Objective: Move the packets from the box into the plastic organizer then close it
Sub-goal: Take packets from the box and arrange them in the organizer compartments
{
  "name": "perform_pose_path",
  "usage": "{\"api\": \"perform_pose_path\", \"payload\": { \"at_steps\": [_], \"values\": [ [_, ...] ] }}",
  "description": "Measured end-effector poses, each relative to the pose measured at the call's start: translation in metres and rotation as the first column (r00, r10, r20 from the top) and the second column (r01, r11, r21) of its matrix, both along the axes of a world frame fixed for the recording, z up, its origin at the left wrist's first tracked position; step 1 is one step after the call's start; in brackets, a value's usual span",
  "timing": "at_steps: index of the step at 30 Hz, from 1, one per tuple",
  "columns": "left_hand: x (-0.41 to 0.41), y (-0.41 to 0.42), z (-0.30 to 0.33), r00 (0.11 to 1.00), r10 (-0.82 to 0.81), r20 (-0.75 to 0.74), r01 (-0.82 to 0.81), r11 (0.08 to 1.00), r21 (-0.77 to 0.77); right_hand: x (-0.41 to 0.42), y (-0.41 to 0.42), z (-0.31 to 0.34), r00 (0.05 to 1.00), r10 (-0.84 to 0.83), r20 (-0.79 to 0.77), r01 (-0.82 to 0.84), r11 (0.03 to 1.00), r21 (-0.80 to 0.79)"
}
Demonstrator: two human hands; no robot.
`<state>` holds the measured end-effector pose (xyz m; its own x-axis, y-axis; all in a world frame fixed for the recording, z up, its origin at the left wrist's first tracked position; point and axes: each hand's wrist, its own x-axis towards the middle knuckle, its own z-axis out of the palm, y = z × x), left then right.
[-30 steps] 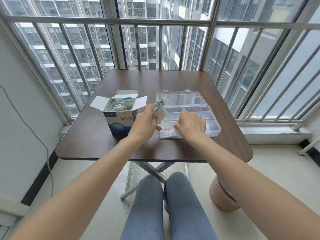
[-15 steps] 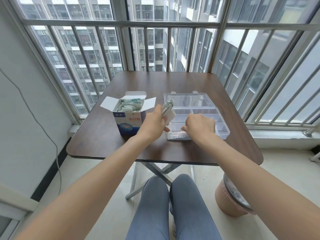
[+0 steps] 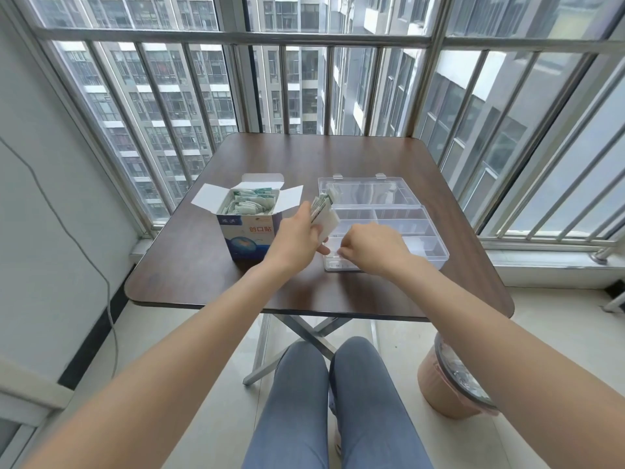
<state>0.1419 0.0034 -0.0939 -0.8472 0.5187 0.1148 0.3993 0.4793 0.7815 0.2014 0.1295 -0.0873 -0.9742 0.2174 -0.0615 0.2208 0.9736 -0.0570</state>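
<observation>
Dark brown folding surface (image 3: 338, 157) on crossed metal legs (image 3: 304, 330), before barred windows (image 3: 304, 79) facing daylit apartment blocks; pale tiled floor (image 3: 203, 333), white wall (image 3: 33, 164) at left, pink bin (image 3: 449, 387) at right.

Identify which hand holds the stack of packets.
The left hand grips the packets; the right hand is down in the organizer's near compartment.

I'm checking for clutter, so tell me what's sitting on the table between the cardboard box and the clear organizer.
In the head view, only the left hand, holding a stack of packets, occupies the gap between the box and organizer; the table there looks bare.
</observation>
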Motion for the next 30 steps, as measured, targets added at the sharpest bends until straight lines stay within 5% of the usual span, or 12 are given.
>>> {"api": "perform_pose_path", "payload": {
  "at_steps": [5, 8, 11, 13, 19, 24, 26, 30],
  "values": [
    [0.0, -0.001, -0.005, 1.0, -0.005, 0.029, 0.004, 0.999, 0.042, 0.0, 0.007, -0.004, 1.0, 0.01, 0.025, -0.008, 0.996, -0.093],
    [0.001, -0.002, -0.007, 0.995, -0.029, 0.092, 0.014, 0.987, 0.161, 0.003, 0.019, -0.001, 0.99, -0.059, -0.127, 0.01, 0.933, -0.36],
    [0.006, -0.003, -0.003, 0.967, -0.11, 0.23, 0.027, 0.941, 0.336, 0.012, 0.027, 0.009, 0.966, -0.22, -0.136, 0.023, 0.598, -0.801],
    [0.012, -0.003, 0.002, 0.942, -0.165, 0.292, 0.034, 0.913, 0.406, 0.017, 0.029, 0.012, 0.953, -0.288, -0.092, 0.034, 0.404, -0.914],
    [0.023, 0.011, 0.012, 0.93, -0.155, 0.334, 0.009, 0.917, 0.399, 0.03, 0.045, 0.011, 0.884, -0.449, -0.127, -0.012, 0.25, -0.968],
    [0.017, 0.021, 0.01, 0.954, -0.075, 0.292, -0.039, 0.929, 0.368, 0.038, 0.069, 0.015, 0.84, -0.536, -0.086, -0.17, -0.108, -0.98],
    [0.015, 0.026, 0.009, 0.961, -0.048, 0.274, -0.052, 0.936, 0.347, 0.043, 0.082, 0.016, 0.834, -0.546, -0.079, -0.155, -0.093, -0.984],
    [0.019, 0.039, 0.008, 0.959, -0.042, 0.28, -0.055, 0.943, 0.329, 0.052, 0.102, 0.016, 0.855, -0.501, -0.132, -0.043, 0.186, -0.982]
  ]
}}
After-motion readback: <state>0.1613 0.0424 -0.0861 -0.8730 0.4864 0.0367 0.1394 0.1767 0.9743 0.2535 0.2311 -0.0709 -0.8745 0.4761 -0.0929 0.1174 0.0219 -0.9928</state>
